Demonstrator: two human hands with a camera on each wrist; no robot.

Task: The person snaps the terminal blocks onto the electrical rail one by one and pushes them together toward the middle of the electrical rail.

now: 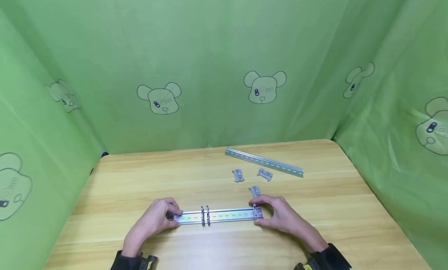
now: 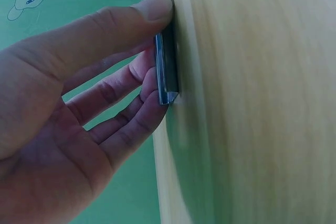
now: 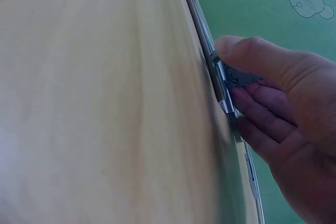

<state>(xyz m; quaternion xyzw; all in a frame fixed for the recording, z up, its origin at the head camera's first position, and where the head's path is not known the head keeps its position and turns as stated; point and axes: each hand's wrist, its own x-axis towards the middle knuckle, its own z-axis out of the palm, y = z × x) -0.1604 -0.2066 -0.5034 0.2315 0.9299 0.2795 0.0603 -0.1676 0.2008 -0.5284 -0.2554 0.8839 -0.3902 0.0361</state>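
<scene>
Rail (image 1: 227,215) lies crosswise between the two hands, just above or on the table (image 1: 105,192); contact underneath cannot be made out. Left clip (image 1: 202,216) and middle clip (image 1: 208,216) stand upright across it, close together, nearer the left hand (image 1: 156,217) than the right hand (image 1: 284,215). End clip (image 3: 240,76) is at the rail's right end, within the right hand's grip; whether it is fully seated cannot be told.

Progress, as judged: two clips look fitted, a third is being worked on. Not fitted: three loose clips lying flat beyond the right hand. Near loose clip (image 1: 255,190) is just past its fingertips; the other two, (image 1: 238,175) and (image 1: 265,174), are farther off. Beyond those, spare rail (image 1: 264,162) lies aslant, with no clip seen on it.

Pose: both forearms reach in from the near side, angled inward, hands facing each other across the rail's length. Left hand pinches the rail's left end, thumb on the near edge, fingers curled at the far side. Right hand pinches the end clip where it sits on the rail, thumb at the near side, index at the far side, other fingers bent beneath in the right wrist view. Probably the left steadies while the right presses or adjusts.
</scene>
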